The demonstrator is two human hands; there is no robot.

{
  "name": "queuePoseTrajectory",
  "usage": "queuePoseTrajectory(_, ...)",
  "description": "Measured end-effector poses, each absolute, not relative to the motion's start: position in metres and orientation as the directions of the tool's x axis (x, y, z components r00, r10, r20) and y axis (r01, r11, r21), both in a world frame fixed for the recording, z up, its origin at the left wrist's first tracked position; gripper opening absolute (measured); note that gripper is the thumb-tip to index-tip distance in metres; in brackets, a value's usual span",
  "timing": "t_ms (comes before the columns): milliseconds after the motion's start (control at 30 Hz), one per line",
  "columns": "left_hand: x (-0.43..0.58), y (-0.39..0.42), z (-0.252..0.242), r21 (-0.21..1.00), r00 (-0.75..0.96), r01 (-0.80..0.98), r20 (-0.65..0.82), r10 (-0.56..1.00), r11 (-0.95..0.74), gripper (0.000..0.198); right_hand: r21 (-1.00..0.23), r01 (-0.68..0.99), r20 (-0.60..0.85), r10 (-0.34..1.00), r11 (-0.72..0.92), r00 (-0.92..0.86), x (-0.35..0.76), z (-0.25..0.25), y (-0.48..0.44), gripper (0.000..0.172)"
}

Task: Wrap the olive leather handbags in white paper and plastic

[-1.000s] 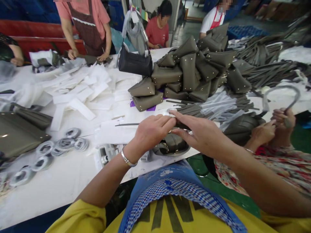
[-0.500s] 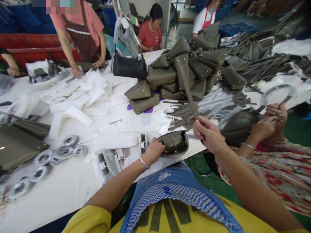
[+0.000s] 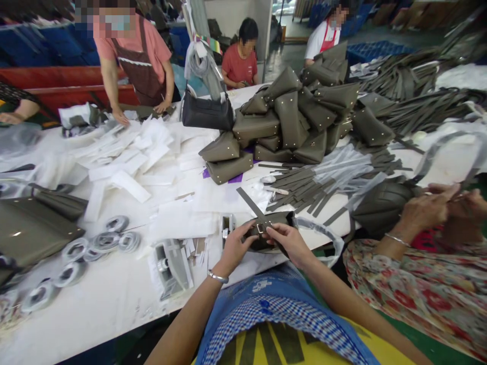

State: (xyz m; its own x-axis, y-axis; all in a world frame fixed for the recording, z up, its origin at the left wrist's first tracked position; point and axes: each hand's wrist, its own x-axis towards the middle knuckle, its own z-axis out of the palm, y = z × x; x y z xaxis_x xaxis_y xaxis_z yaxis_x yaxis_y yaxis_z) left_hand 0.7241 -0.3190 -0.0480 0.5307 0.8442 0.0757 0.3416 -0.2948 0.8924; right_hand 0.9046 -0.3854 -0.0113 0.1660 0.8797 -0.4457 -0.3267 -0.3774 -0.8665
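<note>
An olive-brown bag (image 3: 283, 219) lies at the table's front edge, with a plastic-wrapped handle (image 3: 323, 233) looping off to its right. Across it runs a flat dark strap (image 3: 249, 202), its free end pointing up and left, beside a metal buckle (image 3: 260, 228). My left hand (image 3: 236, 245) pinches the buckle's left side. From the right, my right hand (image 3: 289, 242) has thumb and fingers closed on the strap by the buckle. The strap's lower end shows under my right hand.
Behind are a pile of olive bags (image 3: 289, 116), a black bag (image 3: 207, 109) and loose straps (image 3: 300, 185). Wrapped rolls (image 3: 74, 249) and white sheets (image 3: 129, 185) lie left, a tape dispenser (image 3: 167, 266) nearer. A person's hands (image 3: 429, 208) work at right; others stand behind the table.
My right hand has come down and left to the bag, bringing the strap onto it at the buckle. My left hand has shifted slightly. The view has moved a little.
</note>
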Motion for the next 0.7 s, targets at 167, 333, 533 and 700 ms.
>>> queuePoseTrajectory(167,0.733,-0.322,-0.026,0.942,0.518,0.234,0.090,0.851,-0.242,0.036,-0.932,-0.189,-0.322,0.946,-0.308,0.046,0.909,0.007,-0.379,0.032)
queuePoseTrajectory(333,0.729,-0.318,-0.016,0.990,0.400,0.117,0.029,0.916,-0.082,0.034,-0.963,-0.137,-0.243,0.968,-0.234,0.055,0.931,0.007,-0.382,0.032)
queuePoseTrajectory(533,0.723,-0.311,-0.034,0.972,0.217,-0.181,-0.105,0.971,0.146,0.041,-0.921,-0.050,-0.384,0.923,-0.386,-0.036,0.947,-0.005,-0.405,0.036)
queuePoseTrajectory(700,0.727,-0.308,-0.048,0.894,0.145,-0.390,-0.176,0.974,0.220,0.040,-0.888,-0.101,-0.441,0.893,-0.449,-0.093,0.950,-0.021,-0.418,0.037)
